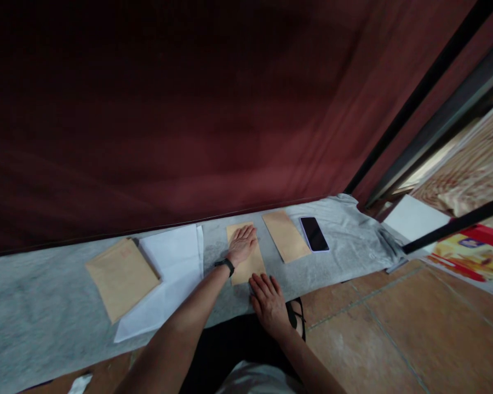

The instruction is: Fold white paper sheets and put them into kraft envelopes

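Note:
A tan envelope [250, 265] lies on the grey cloth [36, 295] in front of me. My left hand [242, 243], a black band on its wrist, rests flat on the envelope's far half with fingers stretched out. My right hand [267, 298] lies flat, fingers spread, at the envelope's near edge. Neither hand grips anything.
A second tan envelope [285, 235] and a black phone [314, 233] lie to the right. White paper sheets [168, 279] and a stack of brown envelopes [121, 276] lie to the left. A dark red curtain hangs behind; tiled floor at right.

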`<state>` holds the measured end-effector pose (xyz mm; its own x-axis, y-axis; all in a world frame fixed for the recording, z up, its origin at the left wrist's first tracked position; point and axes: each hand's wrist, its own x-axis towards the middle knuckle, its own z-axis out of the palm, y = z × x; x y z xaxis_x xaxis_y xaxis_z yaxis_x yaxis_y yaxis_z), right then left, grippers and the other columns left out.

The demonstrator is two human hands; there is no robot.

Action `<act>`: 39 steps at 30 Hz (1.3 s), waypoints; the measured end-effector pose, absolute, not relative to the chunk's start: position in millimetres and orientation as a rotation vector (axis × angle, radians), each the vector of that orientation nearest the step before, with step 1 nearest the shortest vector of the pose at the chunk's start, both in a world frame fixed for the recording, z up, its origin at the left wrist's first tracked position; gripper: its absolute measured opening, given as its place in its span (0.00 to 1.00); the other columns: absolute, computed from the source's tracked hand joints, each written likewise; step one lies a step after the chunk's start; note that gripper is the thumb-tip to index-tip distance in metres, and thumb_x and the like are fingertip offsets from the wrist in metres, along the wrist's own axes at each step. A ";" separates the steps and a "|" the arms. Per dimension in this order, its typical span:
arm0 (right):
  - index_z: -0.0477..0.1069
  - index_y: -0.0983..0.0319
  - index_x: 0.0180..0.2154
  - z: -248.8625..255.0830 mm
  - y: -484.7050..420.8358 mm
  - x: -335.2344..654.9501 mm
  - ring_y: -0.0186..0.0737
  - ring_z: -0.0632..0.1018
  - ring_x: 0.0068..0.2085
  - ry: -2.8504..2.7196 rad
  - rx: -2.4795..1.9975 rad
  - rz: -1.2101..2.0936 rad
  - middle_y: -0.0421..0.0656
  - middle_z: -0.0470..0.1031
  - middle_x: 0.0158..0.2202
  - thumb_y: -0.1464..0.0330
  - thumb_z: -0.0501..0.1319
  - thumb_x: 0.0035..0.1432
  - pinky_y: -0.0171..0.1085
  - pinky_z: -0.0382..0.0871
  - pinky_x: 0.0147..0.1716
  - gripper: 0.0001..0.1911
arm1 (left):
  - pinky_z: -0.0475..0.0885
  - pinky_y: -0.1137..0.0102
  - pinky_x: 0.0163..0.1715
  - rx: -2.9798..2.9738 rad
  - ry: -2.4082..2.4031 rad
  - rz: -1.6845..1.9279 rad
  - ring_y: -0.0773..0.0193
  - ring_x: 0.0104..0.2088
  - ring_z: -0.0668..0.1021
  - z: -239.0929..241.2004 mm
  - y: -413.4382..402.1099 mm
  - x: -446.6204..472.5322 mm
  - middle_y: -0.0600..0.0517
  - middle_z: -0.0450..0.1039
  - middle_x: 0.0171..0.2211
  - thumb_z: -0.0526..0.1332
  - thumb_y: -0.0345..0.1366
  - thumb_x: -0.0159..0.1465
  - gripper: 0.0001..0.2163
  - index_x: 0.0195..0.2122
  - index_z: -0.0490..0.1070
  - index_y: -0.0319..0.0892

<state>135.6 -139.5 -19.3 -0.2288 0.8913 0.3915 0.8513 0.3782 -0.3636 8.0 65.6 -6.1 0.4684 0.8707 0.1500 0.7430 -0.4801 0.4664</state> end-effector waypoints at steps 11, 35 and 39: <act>0.66 0.58 0.64 -21.2 -138.7 137.2 0.47 0.68 0.67 -2.121 -1.496 0.140 0.47 0.72 0.63 0.69 0.56 0.68 0.53 0.58 0.67 0.24 | 0.48 0.58 0.72 2.431 1.090 0.461 0.60 0.71 0.61 -11.4 -3.9 -13.2 0.48 0.60 0.70 0.51 0.41 0.72 0.24 0.68 0.62 0.45; 0.61 0.63 0.68 -15.6 -66.9 162.9 0.44 0.65 0.69 -2.344 -1.430 0.220 0.48 0.63 0.69 0.61 0.49 0.75 0.50 0.54 0.69 0.25 | 0.59 0.54 0.69 2.838 1.032 0.407 0.52 0.69 0.65 -16.4 -97.1 -52.4 0.41 0.62 0.69 0.55 0.48 0.72 0.29 0.70 0.57 0.39; 0.60 0.63 0.68 -20.3 -34.3 161.1 0.46 0.64 0.69 -2.350 -1.489 0.176 0.48 0.60 0.70 0.61 0.48 0.75 0.50 0.53 0.69 0.26 | 0.58 0.56 0.69 2.940 1.056 0.357 0.54 0.70 0.63 -16.2 -97.6 -52.4 0.41 0.61 0.69 0.52 0.49 0.73 0.30 0.71 0.54 0.38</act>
